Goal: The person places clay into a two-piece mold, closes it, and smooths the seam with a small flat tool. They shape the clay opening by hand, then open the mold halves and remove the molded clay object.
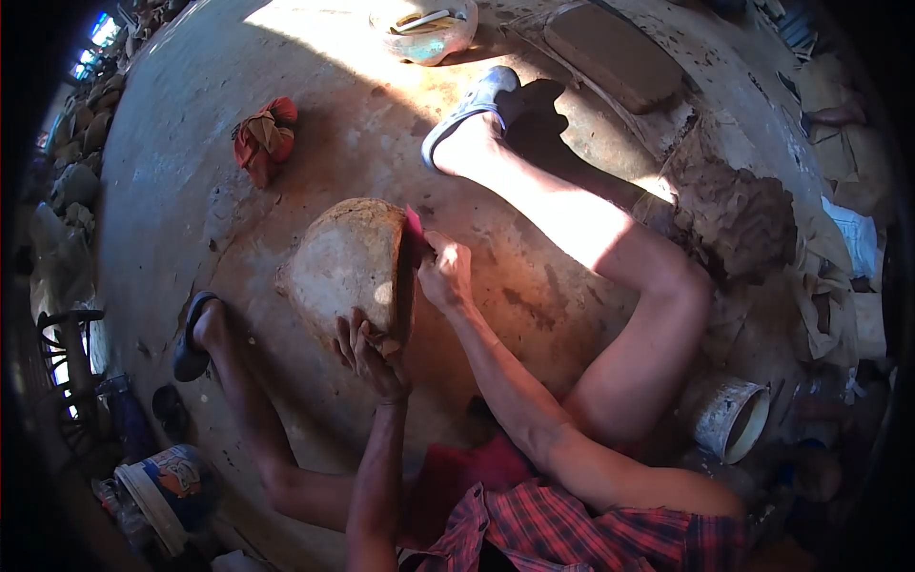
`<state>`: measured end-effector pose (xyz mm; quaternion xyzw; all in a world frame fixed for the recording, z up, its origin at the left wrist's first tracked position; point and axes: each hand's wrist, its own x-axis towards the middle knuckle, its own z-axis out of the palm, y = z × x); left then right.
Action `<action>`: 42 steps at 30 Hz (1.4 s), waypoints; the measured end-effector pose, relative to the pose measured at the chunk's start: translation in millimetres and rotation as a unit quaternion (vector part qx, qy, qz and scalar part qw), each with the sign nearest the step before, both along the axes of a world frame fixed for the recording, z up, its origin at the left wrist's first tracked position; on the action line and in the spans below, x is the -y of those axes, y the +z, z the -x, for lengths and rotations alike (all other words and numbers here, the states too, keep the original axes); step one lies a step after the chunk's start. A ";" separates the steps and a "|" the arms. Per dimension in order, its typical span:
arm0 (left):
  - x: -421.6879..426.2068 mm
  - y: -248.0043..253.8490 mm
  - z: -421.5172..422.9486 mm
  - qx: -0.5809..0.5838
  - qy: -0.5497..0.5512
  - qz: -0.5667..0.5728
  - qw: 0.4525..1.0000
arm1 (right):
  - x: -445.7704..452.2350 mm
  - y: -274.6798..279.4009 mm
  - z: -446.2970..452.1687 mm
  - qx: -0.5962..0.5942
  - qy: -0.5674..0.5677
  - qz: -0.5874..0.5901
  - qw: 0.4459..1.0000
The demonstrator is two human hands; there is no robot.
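Note:
A rounded, dusty clay pot (345, 262) lies tipped on its side on the floor, its brown rim facing right. My left hand (370, 357) grips the near lower side of the pot at the rim, fingers spread over the wall. At the far part of the rim, my right hand (446, 275) is closed on a thin pinkish-red scraper (415, 229), which touches or nearly touches the edge. The pot's inside is mostly hidden from me.
A crumpled orange-red cloth (265, 140) lies beyond the pot. Farther off are a bowl with tools (426, 36) and a grey clay slab (615, 55). Lumpy clay (734, 214) sits at right. A white bucket (732, 419) and a labelled bucket (167, 491) flank my outstretched legs.

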<state>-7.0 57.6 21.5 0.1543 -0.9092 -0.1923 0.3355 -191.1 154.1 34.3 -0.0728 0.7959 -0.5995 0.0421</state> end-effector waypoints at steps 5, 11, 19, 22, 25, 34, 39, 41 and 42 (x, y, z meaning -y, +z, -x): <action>-0.9 2.9 -0.1 0.000 -0.003 -0.004 1.000 | -10.3 16.5 -20.9 -0.169 0.016 0.074 0.983; -0.4 4.5 3.3 -0.002 -0.009 0.002 1.000 | -11.7 20.2 6.6 -0.154 -0.018 0.034 0.987; -2.5 9.7 7.4 -0.002 -0.012 0.004 1.000 | -7.7 19.0 -47.5 -0.165 0.006 0.073 0.984; -5.0 8.9 9.7 -0.006 0.001 -0.008 1.000 | -14.6 23.8 -85.9 -0.175 0.017 0.071 0.982; -2.9 5.7 8.9 -0.023 -0.010 -0.002 1.000 | -26.6 24.6 -120.4 -0.167 0.045 0.052 0.984; 1.8 0.6 3.4 -0.011 -0.013 -0.010 1.000 | -38.1 18.8 -67.1 -0.115 -0.007 -0.045 0.992; -0.9 6.4 6.1 -0.003 -0.007 -0.001 1.000 | -6.5 -12.3 24.2 -0.287 -0.035 0.048 0.956; -0.3 7.4 3.7 -0.001 -0.008 0.000 1.000 | -8.0 -25.1 10.2 -0.249 -0.007 0.007 0.968; -0.2 7.8 4.2 -0.001 -0.012 0.003 1.000 | -8.8 -27.9 2.9 -0.215 0.021 -0.033 0.976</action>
